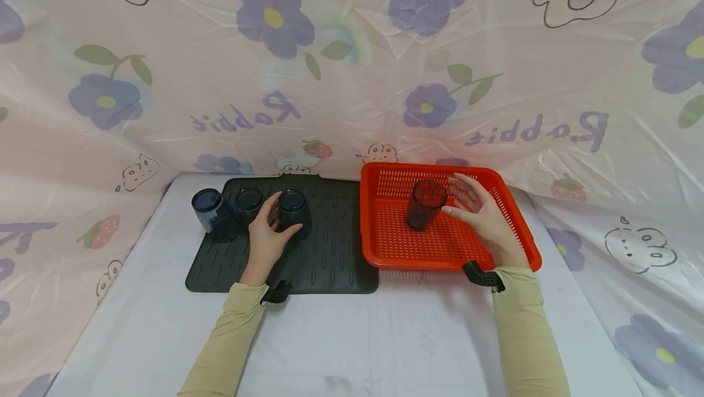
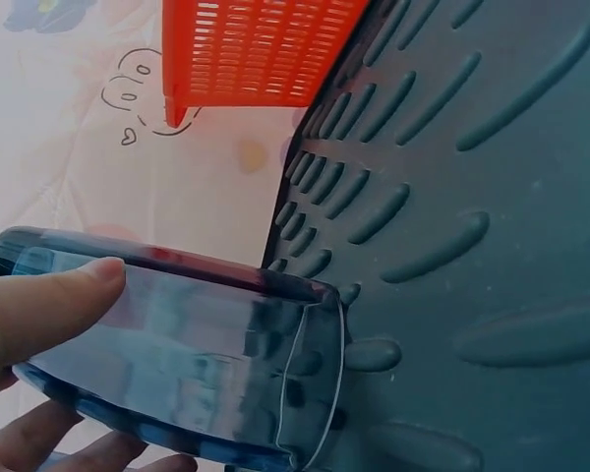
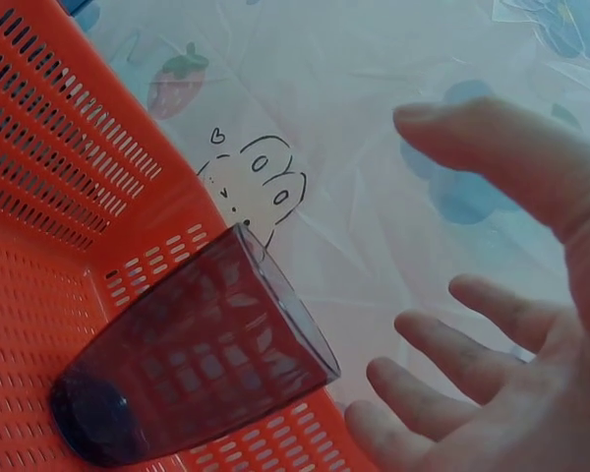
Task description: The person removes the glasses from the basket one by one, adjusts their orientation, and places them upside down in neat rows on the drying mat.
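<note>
My left hand (image 1: 266, 238) holds a dark blue drinking glass (image 1: 294, 204) turned upside down, its rim at the black ridged mat (image 1: 335, 250). In the left wrist view the thumb lies along the wall of this glass (image 2: 202, 344), with fingers on its other side. Left of that hand, two more upside-down glasses, one beside it (image 1: 249, 200) and one farther left (image 1: 216, 217), stand at the mat's left end. My right hand (image 1: 484, 220), fingers spread, is next to an upright glass (image 1: 425, 204) inside the red basket (image 1: 451, 262). Nothing is in that hand's grasp.
The basket stands right of the mat, its left rim at the mat's edge. Both rest on a white table (image 1: 341, 348). A curtain (image 1: 352, 79) printed with flowers and rabbits hangs behind and along the sides.
</note>
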`<action>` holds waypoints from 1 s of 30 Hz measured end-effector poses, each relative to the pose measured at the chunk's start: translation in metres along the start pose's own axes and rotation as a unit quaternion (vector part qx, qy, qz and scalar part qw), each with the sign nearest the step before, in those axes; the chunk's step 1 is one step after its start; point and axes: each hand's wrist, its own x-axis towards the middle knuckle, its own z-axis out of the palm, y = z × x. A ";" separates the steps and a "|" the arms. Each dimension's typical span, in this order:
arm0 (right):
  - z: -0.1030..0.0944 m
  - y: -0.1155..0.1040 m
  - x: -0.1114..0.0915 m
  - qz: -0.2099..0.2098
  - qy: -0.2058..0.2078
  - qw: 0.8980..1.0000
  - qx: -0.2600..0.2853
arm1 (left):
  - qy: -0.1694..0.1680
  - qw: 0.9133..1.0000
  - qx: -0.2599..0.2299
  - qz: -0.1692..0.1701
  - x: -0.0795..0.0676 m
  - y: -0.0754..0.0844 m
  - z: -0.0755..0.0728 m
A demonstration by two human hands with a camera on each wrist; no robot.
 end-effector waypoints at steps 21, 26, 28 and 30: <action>-0.006 -0.003 0.015 0.032 -0.021 0.997 -0.074 | -0.032 0.999 -0.010 -0.029 0.000 0.008 -0.008; -0.007 0.001 0.020 0.039 -0.025 0.995 -0.086 | -0.022 0.999 -0.020 -0.028 0.000 0.010 -0.009; -0.008 0.003 0.022 0.043 -0.026 0.995 -0.087 | -0.016 0.999 -0.028 -0.025 -0.001 0.010 -0.010; -0.008 0.005 0.024 0.046 -0.027 0.995 -0.086 | -0.009 0.999 -0.037 -0.019 0.000 0.011 -0.010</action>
